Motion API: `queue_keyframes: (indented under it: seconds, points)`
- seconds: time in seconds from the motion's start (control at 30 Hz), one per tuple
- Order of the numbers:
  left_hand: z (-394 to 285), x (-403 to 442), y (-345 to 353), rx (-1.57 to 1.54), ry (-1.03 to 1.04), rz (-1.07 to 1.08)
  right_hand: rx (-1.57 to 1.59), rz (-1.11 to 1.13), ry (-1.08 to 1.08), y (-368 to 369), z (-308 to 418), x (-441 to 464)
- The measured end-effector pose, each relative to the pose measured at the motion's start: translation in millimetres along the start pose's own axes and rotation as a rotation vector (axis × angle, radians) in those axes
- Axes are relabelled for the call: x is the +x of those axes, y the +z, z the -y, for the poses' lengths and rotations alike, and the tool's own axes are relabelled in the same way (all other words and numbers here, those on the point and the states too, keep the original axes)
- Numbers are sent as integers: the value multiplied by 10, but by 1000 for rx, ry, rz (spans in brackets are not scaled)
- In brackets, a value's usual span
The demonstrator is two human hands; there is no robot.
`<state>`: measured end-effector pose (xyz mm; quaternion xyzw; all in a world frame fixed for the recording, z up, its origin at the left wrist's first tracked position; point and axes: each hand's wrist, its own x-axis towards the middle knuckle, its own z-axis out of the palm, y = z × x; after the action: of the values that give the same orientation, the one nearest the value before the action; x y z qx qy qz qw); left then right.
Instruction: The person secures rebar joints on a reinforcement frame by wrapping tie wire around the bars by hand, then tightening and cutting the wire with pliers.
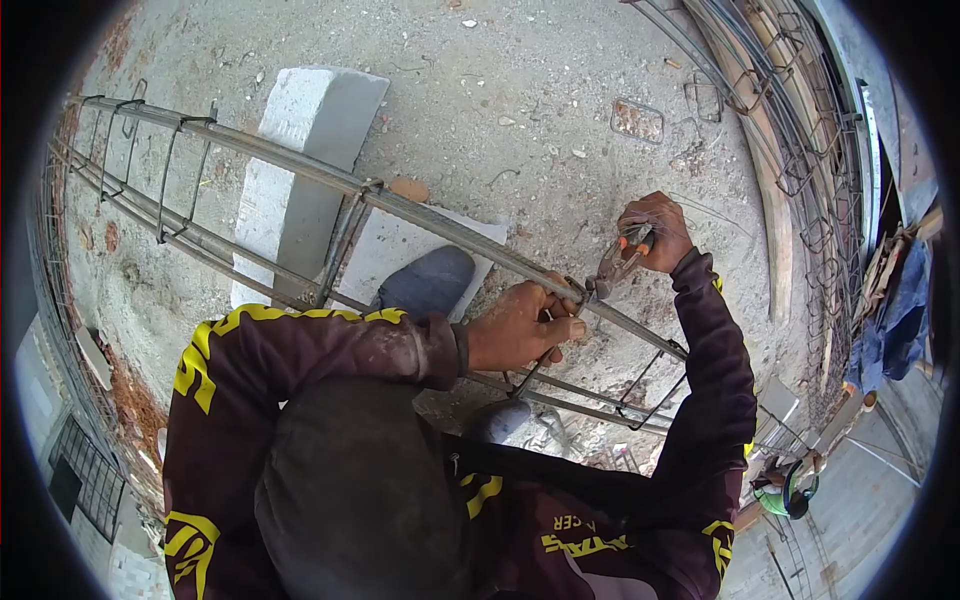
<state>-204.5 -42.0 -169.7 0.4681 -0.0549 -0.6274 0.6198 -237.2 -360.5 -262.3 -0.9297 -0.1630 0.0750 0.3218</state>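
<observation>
A long rebar cage (270, 150) with square stirrups runs slantwise in front of me. My left hand (525, 325) is closed around its upper bar, next to a stirrup (583, 298); whatever its fingers pinch is too small to make out. In my right hand (655, 230) are end-cutting pincers (618, 262) with orange and black handles. Their jaws touch or nearly touch the upper bar beside my left fingers. Thin wires (715, 212) stick out to the right of my right hand.
A white block (310, 130) stands under the cage. Timber (770, 190) and bundled rebar with stirrups (820, 150) line the right side. A loose stirrup (637, 120) lies on the rough ground. A person in green (785, 495) is at lower right.
</observation>
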Motion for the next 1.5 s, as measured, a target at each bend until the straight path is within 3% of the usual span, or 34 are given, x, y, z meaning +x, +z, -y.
queue_keyframes:
  seconds: [0.03, 0.17, 0.33, 0.4, 0.47, 0.67, 0.83, 0.93, 1.2, 1.5]
  points:
    - [4, -15, 18, 7, 3, -12, 134, -164, -16, 72, 0, -9]
    - [27, -15, 33, -74, 33, -9, -9, 48, 90, -264, 124, 39]
    - [-85, -41, 35, -123, -86, -25, -187, 711, 546, -1346, 861, 525]
    - [-89, -13, 11, -107, -101, -13, -352, 827, 440, -1617, 1235, 539]
    - [-77, -34, 26, -111, -108, -9, -444, 711, 405, -1714, 1481, 401]
    - [-69, -32, -6, -26, -63, 14, -689, 443, -226, -1872, 1770, 560]
    - [-140, -39, -9, 61, -66, -10, -485, 842, 243, -1850, 1750, 596]
    - [-106, -38, 14, 5, -48, -29, -656, 646, -34, -1778, 1658, 632]
    - [-64, -24, -3, 47, -15, -22, -901, 493, -98, -1571, 1567, 545]
    - [-50, -26, 16, 17, -25, -36, -576, 408, -89, -1332, 1169, 751]
